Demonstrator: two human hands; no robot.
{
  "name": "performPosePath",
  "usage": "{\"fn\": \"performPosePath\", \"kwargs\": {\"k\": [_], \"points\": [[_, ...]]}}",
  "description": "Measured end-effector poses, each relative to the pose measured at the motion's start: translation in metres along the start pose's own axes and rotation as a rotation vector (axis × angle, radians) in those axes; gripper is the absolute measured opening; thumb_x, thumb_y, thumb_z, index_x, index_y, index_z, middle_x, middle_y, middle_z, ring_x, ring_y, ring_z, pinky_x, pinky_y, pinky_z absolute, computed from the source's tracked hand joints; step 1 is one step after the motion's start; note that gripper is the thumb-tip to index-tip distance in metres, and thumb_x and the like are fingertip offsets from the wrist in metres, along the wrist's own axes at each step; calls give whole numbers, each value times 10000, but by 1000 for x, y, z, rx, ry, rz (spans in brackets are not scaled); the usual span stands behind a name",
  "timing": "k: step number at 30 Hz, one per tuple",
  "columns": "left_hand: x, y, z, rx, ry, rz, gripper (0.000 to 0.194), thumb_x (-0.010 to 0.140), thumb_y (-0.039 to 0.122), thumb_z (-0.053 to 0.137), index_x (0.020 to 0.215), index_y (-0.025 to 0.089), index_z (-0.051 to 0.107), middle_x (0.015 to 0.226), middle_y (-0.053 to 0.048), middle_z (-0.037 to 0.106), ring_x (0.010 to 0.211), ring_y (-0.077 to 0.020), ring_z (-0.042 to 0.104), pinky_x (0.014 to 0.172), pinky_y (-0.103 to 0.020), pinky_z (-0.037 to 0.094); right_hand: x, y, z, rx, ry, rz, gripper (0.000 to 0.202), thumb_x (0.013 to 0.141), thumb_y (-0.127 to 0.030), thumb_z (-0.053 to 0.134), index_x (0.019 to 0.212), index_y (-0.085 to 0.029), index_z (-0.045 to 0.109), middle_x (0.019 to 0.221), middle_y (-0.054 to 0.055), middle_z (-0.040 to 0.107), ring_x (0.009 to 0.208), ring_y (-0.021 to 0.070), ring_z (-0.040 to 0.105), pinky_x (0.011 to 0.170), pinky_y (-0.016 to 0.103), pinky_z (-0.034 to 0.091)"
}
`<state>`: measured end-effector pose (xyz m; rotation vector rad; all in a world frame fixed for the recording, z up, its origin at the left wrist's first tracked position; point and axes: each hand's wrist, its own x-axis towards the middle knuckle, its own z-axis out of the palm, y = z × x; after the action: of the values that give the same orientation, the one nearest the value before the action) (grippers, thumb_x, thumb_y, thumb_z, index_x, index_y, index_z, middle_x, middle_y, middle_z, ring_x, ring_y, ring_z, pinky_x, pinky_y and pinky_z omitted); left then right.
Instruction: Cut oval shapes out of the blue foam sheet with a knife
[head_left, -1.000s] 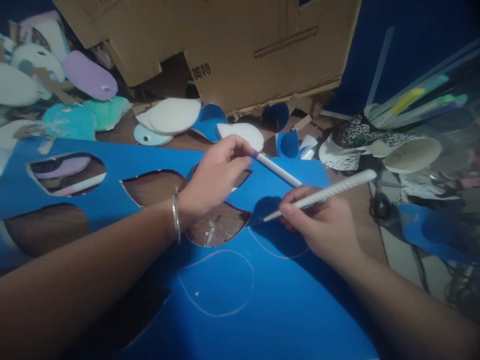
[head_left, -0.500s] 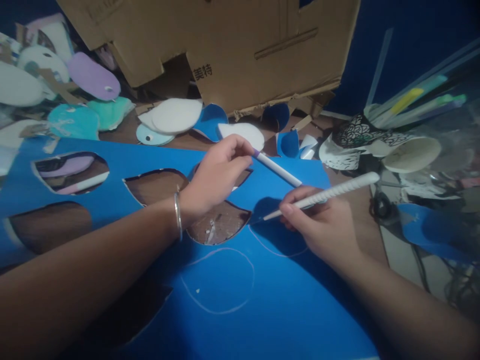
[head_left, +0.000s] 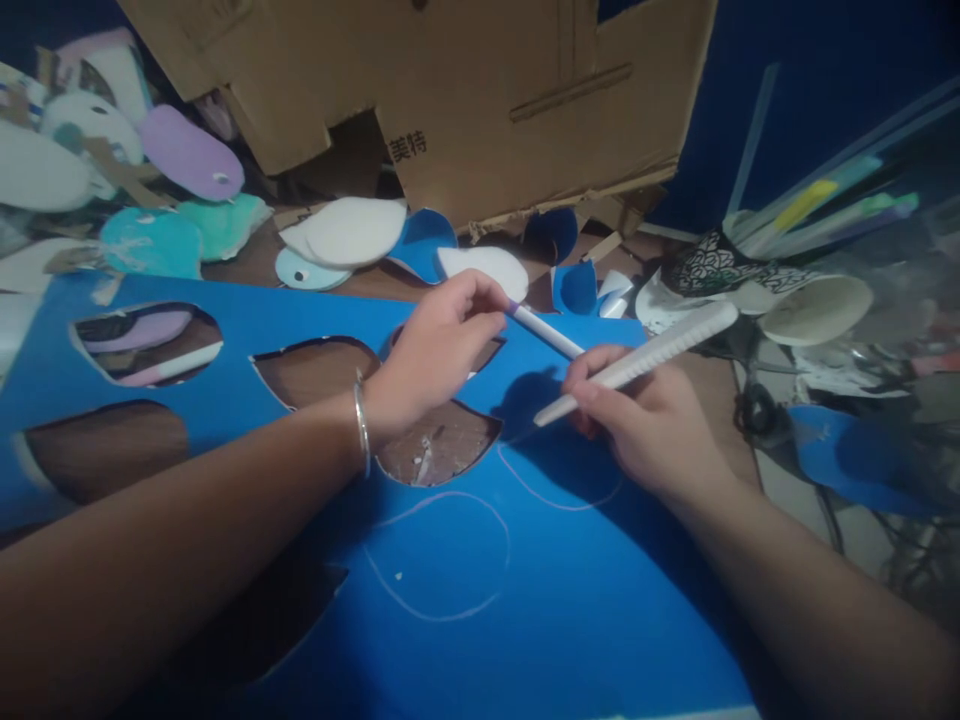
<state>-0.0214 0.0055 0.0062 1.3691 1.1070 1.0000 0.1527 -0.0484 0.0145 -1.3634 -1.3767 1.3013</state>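
A large blue board [head_left: 570,610] with several cut-out holes lies across the wooden table. Two rounded outlines are drawn on it in pale lines near the middle. My left hand [head_left: 450,340], with a silver bangle at the wrist, pinches the purple end of a white marker [head_left: 547,333] above the board's back part. My right hand [head_left: 637,415] is closed round a white ribbed pen-shaped tool [head_left: 645,360]. Its tip points down-left over the shadowed board, near the right-hand outline; whether it touches is not clear.
Brown cardboard [head_left: 465,110] stands behind the board. White, teal, purple and blue cut shapes lie at the back left and centre. At the right are a patterned cup [head_left: 705,265] with markers, a pale cup [head_left: 821,308], cables and a blue piece [head_left: 862,460].
The tool in my right hand has lifted slightly and shifted, with its tip a little higher and its back end lower left. My left hand has hardly moved.
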Motion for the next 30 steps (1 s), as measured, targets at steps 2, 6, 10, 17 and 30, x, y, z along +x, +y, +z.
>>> {"fn": "performPosePath", "kwargs": {"k": [2, 6, 10, 17, 30], "points": [[0, -2, -1, 10, -14, 4, 87, 738, 106, 489, 757, 186, 517, 747, 5, 552, 652, -105, 485, 590, -250, 386, 5, -5, -6, 98, 35, -31, 72, 725, -187, 558, 656, -189, 579, 516, -26, 491, 455, 89, 452, 405, 213, 335], [1, -4, -2, 28, -18, 4, 87, 744, 125, 487, 788, 191, 522, 779, 1, 555, 680, -113, 496, 596, -251, 394, 11, -17, -17, 223, 156, -148, 81, 719, -157, 543, 667, -191, 596, 517, -30, 444, 464, 81, 408, 424, 230, 289], [0, -1, -3, 51, -7, 8, 71, 744, 143, 498, 786, 190, 531, 810, -10, 560, 732, -126, 507, 635, -258, 406, 14, -11, -19, 300, 278, -167, 61, 724, -205, 530, 717, -225, 587, 532, -39, 444, 435, 84, 379, 407, 234, 271], [-1, 5, -4, 61, -17, -38, 59, 763, 186, 506, 811, 193, 540, 854, -20, 563, 760, -135, 512, 657, -262, 410, 33, 18, -24, 554, 593, -257, 146, 719, -183, 516, 592, -211, 450, 522, -48, 388, 433, 80, 366, 393, 222, 257], [2, 1, -6, 175, -24, -46, 65, 785, 251, 488, 807, 198, 518, 820, -4, 550, 772, -137, 506, 707, -277, 412, 45, 18, -24, 683, 605, -212, 98, 652, -192, 557, 592, -187, 480, 424, -62, 402, 383, 75, 369, 345, 193, 230]]}}
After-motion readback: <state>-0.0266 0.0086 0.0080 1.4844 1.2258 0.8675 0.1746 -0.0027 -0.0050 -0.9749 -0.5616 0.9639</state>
